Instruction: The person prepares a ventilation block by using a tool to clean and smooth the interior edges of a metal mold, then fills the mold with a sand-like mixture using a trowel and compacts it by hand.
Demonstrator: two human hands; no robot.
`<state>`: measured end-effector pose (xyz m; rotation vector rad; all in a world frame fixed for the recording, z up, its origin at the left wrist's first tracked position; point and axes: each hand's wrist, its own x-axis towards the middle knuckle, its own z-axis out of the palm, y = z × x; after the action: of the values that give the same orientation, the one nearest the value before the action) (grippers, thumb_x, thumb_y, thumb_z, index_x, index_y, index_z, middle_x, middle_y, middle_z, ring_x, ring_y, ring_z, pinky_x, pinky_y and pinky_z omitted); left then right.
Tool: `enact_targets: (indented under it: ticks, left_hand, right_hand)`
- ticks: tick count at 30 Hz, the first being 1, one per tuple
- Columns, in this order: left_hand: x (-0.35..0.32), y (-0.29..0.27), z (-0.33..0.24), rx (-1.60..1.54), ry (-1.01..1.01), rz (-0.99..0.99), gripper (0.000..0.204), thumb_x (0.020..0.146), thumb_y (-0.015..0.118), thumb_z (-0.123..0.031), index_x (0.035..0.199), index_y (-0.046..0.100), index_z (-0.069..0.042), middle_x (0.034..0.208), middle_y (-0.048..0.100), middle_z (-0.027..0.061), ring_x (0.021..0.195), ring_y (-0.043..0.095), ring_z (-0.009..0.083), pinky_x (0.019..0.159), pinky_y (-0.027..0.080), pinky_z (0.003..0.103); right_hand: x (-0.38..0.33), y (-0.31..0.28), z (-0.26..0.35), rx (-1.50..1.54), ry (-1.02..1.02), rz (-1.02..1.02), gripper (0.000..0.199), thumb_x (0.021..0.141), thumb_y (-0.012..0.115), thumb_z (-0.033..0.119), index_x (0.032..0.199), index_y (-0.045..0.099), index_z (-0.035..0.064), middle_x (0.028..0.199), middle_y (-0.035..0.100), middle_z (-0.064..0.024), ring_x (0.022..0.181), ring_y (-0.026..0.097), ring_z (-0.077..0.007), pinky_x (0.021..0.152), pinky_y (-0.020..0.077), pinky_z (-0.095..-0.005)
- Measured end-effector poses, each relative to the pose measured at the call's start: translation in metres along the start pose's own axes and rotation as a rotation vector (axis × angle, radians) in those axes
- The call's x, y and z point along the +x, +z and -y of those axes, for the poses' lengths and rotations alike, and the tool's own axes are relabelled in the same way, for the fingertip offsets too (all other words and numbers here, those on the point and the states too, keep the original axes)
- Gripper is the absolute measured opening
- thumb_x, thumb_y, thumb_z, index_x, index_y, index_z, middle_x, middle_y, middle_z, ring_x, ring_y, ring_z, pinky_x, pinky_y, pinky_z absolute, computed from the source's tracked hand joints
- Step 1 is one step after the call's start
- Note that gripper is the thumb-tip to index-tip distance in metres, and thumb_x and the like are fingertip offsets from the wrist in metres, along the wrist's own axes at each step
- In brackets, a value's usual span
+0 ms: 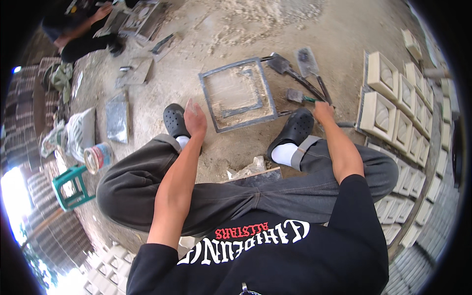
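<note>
A square grey metal frame [207, 102] lies on the ground between my feet, with pale powder and crumbs on the panel inside it. My right hand [323, 112] is closed at the end of the green handle of what looks like a brush [295, 96], its blocky grey head pointing left toward the frame. Over my left shoe stays my left hand [195, 119], fingers stretched out and dusty, holding nothing, just left of the frame. Beyond the right hand lie a dark trowel [280, 64] and a flat, cement-smeared trowel [306, 62].
Pale moulded blocks [382, 114] stand in rows at the right. At the left are a green stool [72, 188], a bucket [98, 157], a white sack [80, 133] and a flat plate [117, 117]. Another person [81, 37] works at the upper left. Loose sand [246, 24] lies ahead.
</note>
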<state>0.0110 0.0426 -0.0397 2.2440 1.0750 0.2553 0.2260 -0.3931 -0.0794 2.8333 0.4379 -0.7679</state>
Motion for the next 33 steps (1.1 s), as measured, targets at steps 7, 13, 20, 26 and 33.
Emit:
enact_targets:
  ticks: [7, 13, 20, 26, 33]
  left_hand:
    - [-0.029, 0.004, -0.030, 0.303, 0.406, 0.020, 0.063, 0.099, 0.046, -0.039, 0.149, 0.035, -0.001, 0.154, 0.036, 0.0194, 0.144, 0.032, 0.0321, 0.118, 0.024, 0.043]
    - [-0.045, -0.018, -0.050, 0.648, 0.562, 0.386, 0.084, 0.097, 0.042, -0.057, 0.153, 0.022, 0.002, 0.159, 0.027, 0.0175, 0.150, 0.019, 0.0296, 0.121, 0.015, 0.045]
    - [-0.055, -0.024, -0.067, 0.531, 0.481, 0.363, 0.086, 0.096, 0.046, -0.055, 0.153, 0.020, 0.003, 0.160, 0.022, 0.0214, 0.150, 0.017, 0.0327, 0.122, 0.015, 0.045]
    - [-0.035, -0.056, -0.021, 0.552, 0.269, 0.335, 0.089, 0.094, 0.052, -0.052, 0.154, 0.016, 0.004, 0.160, 0.020, 0.0244, 0.149, 0.020, 0.0351, 0.120, 0.021, 0.046]
    - [-0.024, -0.024, 0.013, 0.145, 0.023, 0.250, 0.074, 0.098, 0.048, -0.044, 0.149, 0.029, 0.005, 0.149, 0.039, 0.0287, 0.138, 0.040, 0.0395, 0.114, 0.032, 0.042]
  right_hand:
    - [0.002, 0.026, -0.034, -0.116, 0.011, -0.046, 0.022, 0.091, 0.057, 0.017, 0.111, 0.058, 0.0070, 0.104, 0.070, -0.0170, 0.104, 0.066, -0.0355, 0.084, 0.0498, -0.0522]
    - [0.003, 0.007, 0.006, 0.024, -0.074, -0.355, 0.026, 0.090, 0.064, 0.024, 0.110, 0.059, 0.0087, 0.109, 0.064, -0.0097, 0.107, 0.061, -0.0319, 0.082, 0.0508, -0.0513]
    - [0.036, 0.024, -0.019, -0.140, -0.115, -0.279, 0.026, 0.089, 0.060, 0.015, 0.115, 0.062, 0.0114, 0.107, 0.064, -0.0083, 0.106, 0.060, -0.0287, 0.086, 0.0469, -0.0471]
    - [0.027, -0.012, 0.006, -0.072, -0.184, 0.147, 0.022, 0.085, 0.065, 0.024, 0.095, 0.069, 0.0054, 0.112, 0.070, -0.0196, 0.102, 0.068, -0.0307, 0.087, 0.0486, -0.0463]
    - [0.044, -0.102, 0.010, 0.170, -0.210, 0.512, 0.017, 0.080, 0.069, 0.015, 0.077, 0.068, -0.0017, 0.063, 0.063, -0.0127, 0.048, 0.062, -0.0230, 0.046, 0.0510, -0.0377]
